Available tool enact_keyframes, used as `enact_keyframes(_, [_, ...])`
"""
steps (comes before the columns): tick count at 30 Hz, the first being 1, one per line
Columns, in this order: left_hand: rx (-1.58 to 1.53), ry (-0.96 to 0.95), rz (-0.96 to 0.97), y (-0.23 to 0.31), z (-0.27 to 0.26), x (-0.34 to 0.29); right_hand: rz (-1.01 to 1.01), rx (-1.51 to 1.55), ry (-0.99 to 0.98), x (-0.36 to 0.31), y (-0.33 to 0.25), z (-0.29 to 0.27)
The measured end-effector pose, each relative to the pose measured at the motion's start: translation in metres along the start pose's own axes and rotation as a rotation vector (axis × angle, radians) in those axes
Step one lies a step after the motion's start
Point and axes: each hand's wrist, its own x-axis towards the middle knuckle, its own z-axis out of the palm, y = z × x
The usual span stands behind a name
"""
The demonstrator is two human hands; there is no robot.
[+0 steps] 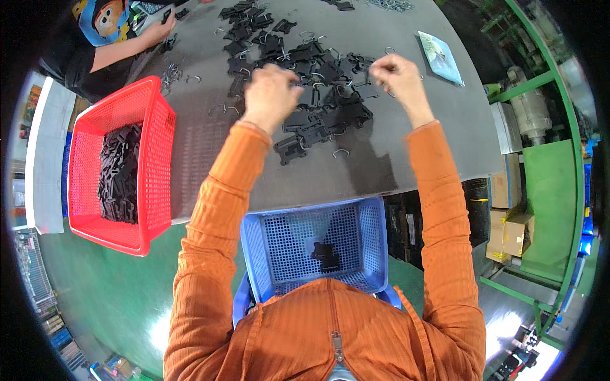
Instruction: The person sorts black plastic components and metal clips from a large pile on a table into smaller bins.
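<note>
My left hand (272,96) is over the left side of a spread of flat, notched black plastic pieces (311,132) on the table. Its fingers are curled together, and what they hold, if anything, is hidden. At the right edge of the same spread is my right hand (395,71), raised with thumb and fingers pinched. Whatever is in that pinch is too small to make out. Among the pieces lie bent silver wire clips; one wire clip (341,153) rests by itself near the front. Black plastic pieces (326,256) also lie in a blue basket (377,244) right before my body.
A red basket (157,171) with many black pieces (119,181) stands at the left table edge. Behind it are loose wire clips (170,76) and another person's hand (162,30) holding something dark. A light blue packet (441,58) lies far right on the grey table (451,146).
</note>
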Motion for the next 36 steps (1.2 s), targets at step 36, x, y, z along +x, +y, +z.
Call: enact_keyframes(36, [-0.236, -0.037, -0.133, 0.015, -0.005, -0.102, -0.508, -0.485, -0.089, -0.104, -0.01, 0.097])
